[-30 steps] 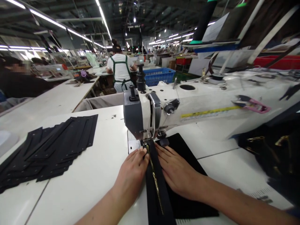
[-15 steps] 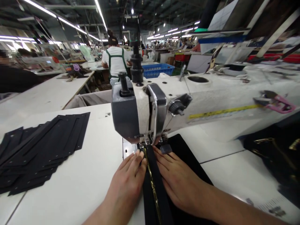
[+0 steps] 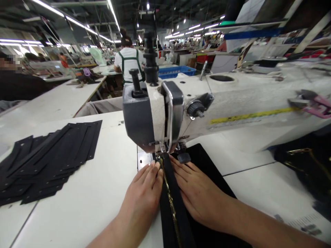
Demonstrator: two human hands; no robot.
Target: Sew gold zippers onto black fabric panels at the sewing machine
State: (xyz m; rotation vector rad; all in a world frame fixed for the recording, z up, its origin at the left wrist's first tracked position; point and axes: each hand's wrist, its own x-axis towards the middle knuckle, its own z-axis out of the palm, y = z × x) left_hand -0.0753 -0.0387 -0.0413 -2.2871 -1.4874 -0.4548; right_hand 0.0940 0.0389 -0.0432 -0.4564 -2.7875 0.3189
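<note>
My left hand (image 3: pixel 144 191) lies beside the presser foot, fingers stretched forward and close together, the tips pressing on the left edge of a zipper (image 3: pixel 168 194) with gold teeth on black tape. Flat on the black fabric piece (image 3: pixel 207 165) to the right of the teeth rests my right hand (image 3: pixel 199 191), its fingers extended. Both sets of fingertips are just in front of the needle area of the sewing machine (image 3: pixel 160 117). The zipper runs from under the foot toward me, and a gold slider shows partway along. My right hand covers part of the fabric.
Black cut pieces (image 3: pixel 57 155) with small holes are stacked at left. Dark fabric with gold zippers (image 3: pixel 307 165) lies at right. Pink-handled snippers (image 3: pixel 319 105) sit against the machine arm above a yellow measuring tape (image 3: pixel 253 116). A person (image 3: pixel 129 62) in white sits ahead, near a blue crate (image 3: pixel 177 71).
The view has tilted slightly down and to the left, so the machine sits higher in the picture. Both hands keep nearly the same places on the zipper and fabric.
</note>
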